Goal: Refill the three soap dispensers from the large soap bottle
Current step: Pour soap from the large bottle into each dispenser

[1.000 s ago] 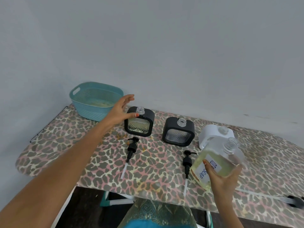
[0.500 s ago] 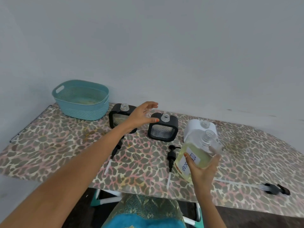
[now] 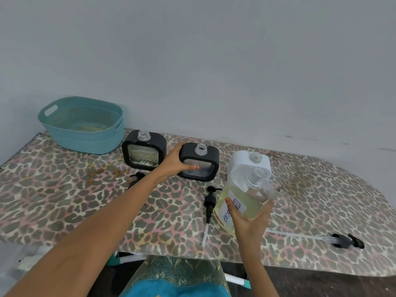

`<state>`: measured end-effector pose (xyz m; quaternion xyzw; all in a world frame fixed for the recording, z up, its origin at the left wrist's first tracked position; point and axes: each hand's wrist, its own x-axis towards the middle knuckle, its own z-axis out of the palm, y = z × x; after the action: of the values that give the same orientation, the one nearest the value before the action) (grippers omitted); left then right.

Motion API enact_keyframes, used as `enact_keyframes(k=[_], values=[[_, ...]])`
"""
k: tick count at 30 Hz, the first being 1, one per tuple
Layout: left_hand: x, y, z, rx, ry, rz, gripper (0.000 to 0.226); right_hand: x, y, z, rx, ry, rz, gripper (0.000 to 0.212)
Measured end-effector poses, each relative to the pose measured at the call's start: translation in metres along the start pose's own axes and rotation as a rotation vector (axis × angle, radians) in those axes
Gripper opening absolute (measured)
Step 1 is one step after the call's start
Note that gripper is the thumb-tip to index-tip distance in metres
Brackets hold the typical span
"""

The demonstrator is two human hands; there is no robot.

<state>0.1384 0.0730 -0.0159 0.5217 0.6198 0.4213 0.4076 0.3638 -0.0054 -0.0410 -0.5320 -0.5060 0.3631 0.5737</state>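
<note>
Fingers (image 3: 182, 147) of our left hand (image 3: 176, 160) curl round middle black square glass-windowed dispenser (image 3: 205, 156) on leopard-print counter (image 3: 64, 200); our right hand (image 3: 249, 224) grips large clear uncapped soap bottle (image 3: 242, 196), tilted, before white dispenser (image 3: 237, 160).

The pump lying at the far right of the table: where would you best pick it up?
Take its black head, coming down from above and pinching across it. It lies flat on the table; the head is its thick end, while the clear tube trailing left looks thin and probably bendy.
</note>
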Motion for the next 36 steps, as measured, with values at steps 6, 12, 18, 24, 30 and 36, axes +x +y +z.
enact_keyframes(k=[6,12,18,24,30,36], values=[[-0.002,0.004,0.002,-0.019,0.048,0.014,0.068,0.0,-0.002,0.001,-0.005,0.005,-0.008,0.076],[-0.012,0.035,-0.008,-0.045,0.128,0.082,0.059,-0.002,-0.005,0.0,-0.021,-0.007,0.006,0.074],[-0.038,0.052,-0.031,-0.071,0.178,0.163,0.053,-0.003,-0.011,0.002,-0.048,0.0,-0.018,0.076],[-0.07,0.046,-0.048,-0.058,0.149,0.166,0.055,-0.003,-0.015,0.0,-0.048,-0.011,-0.018,0.074],[-0.099,0.029,-0.056,-0.152,0.132,0.147,0.061,-0.005,-0.015,0.0,-0.084,-0.003,-0.019,0.074],[-0.12,0.012,-0.058,-0.14,0.14,0.147,0.058,-0.005,-0.024,0.001,-0.103,-0.014,-0.079,0.073]])
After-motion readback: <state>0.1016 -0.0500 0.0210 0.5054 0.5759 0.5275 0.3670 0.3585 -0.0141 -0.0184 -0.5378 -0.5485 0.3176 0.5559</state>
